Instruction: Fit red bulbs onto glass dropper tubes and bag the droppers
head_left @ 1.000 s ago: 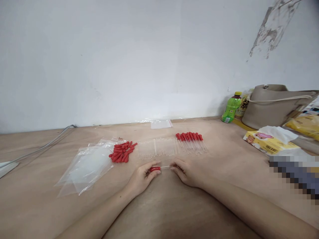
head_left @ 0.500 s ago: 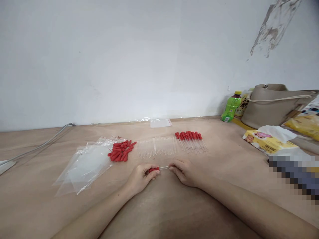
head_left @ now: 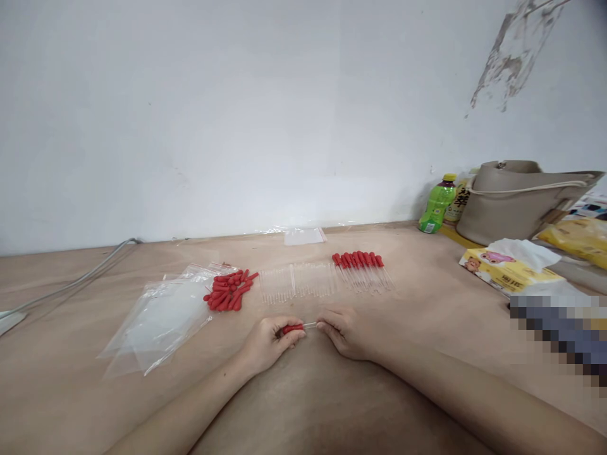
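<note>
Between finger and thumb, my left hand (head_left: 271, 338) pinches a red rubber dropper bulb (head_left: 293, 328). My right hand (head_left: 345, 332) is closed on a thin clear glass dropper tube (head_left: 309, 325), whose left end meets the bulb. How deep the tube sits in the bulb is hidden. Just beyond my hands lies a row of bare glass tubes (head_left: 298, 281). A heap of loose red bulbs (head_left: 231, 291) is to their left. To their right, several droppers with red bulbs fitted (head_left: 359, 260) lie side by side.
Clear zip bags (head_left: 156, 322) lie flat at the left, with a small bag (head_left: 305, 236) by the wall. A grey cable (head_left: 95, 265) crosses the left side. At the right stand a green bottle (head_left: 437, 205), a beige bag (head_left: 502, 202) and a tissue box (head_left: 507, 268).
My right hand has shifted slightly left toward the bulb, and less of the tube shows between my hands. My left hand keeps its pinch on the bulb.
</note>
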Demonstrator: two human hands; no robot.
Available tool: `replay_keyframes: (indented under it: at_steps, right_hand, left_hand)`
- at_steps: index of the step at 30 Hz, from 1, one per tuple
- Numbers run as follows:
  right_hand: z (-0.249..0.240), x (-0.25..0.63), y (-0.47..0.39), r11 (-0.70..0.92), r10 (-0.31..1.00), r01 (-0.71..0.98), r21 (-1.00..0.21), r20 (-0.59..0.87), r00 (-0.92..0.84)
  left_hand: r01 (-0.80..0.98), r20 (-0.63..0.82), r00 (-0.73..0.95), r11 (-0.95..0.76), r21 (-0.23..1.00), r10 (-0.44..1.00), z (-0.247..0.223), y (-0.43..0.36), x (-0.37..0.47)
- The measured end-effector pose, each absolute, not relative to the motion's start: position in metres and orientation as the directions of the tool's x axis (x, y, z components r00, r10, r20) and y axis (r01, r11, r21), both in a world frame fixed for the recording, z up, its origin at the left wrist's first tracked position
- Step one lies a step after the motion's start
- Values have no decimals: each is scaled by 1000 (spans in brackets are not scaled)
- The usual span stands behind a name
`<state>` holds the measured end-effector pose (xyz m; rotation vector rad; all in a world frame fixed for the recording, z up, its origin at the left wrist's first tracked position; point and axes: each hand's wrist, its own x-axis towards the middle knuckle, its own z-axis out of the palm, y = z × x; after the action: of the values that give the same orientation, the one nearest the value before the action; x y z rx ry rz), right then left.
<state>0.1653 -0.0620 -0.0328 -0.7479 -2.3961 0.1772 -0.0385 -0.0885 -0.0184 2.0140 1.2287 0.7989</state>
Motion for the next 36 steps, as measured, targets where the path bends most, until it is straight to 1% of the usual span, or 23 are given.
replay_keyframes:
  at_steps: [7, 12, 16, 17, 19, 21, 23, 24, 25, 26, 27, 29, 34, 36]
  right_hand:
    - [-26, 161, -66, 810, 582, 524, -264, 473, -661]
    - [-25, 159, -63, 795, 604, 546, -262, 415, -680]
    - [-14, 159, -66, 831, 546, 538, -142, 400, -736]
    - [-11, 160, -67, 832, 543, 540, -129, 393, -742]
    - [-6, 166, -65, 806, 585, 567, -171, 381, -716]
    - [-2, 176, -56, 734, 677, 621, -276, 384, -628]
    - [2, 189, -40, 612, 785, 694, -379, 391, -480]
    - [4, 197, -29, 524, 844, 736, -429, 380, -379]
    - [6, 204, -18, 403, 902, 778, -483, 354, -247]
    - [8, 210, -7, 283, 938, 814, -508, 325, -123]
    - [9, 216, 3, 183, 951, 846, -500, 308, -23]
    - [10, 221, 18, 102, 954, 866, -489, 296, 54]
    - [2, 210, 24, 35, 956, 893, -449, 276, 102]
    - [0, 204, 21, 5, 959, 911, -412, 259, 111]
  left_hand:
    - [521, 187, 387, -381, 764, 903, -20, -88, -39]
    - [562, 188, 405, -406, 721, 895, -18, -86, -42]
    - [563, 232, 382, -424, 709, 895, -21, -84, -45]
    - [558, 249, 365, -425, 713, 897, -22, -83, -46]
    - [553, 293, 313, -424, 717, 903, -25, -83, -48]
    - [558, 328, 262, -420, 716, 908, -27, -82, -49]
    - [578, 332, 255, -418, 701, 908, -26, -82, -50]
    - [592, 329, 274, -428, 683, 904, -24, -83, -50]
    - [607, 326, 304, -446, 658, 895, -22, -83, -50]
    - [618, 327, 339, -471, 629, 882, -20, -84, -49]
    - [623, 334, 373, -500, 601, 866, -18, -84, -48]
    - [623, 351, 420, -547, 560, 837, -14, -85, -47]
    - [634, 375, 441, -579, 513, 815, -13, -85, -46]
    - [631, 379, 453, -590, 503, 807, -13, -85, -47]
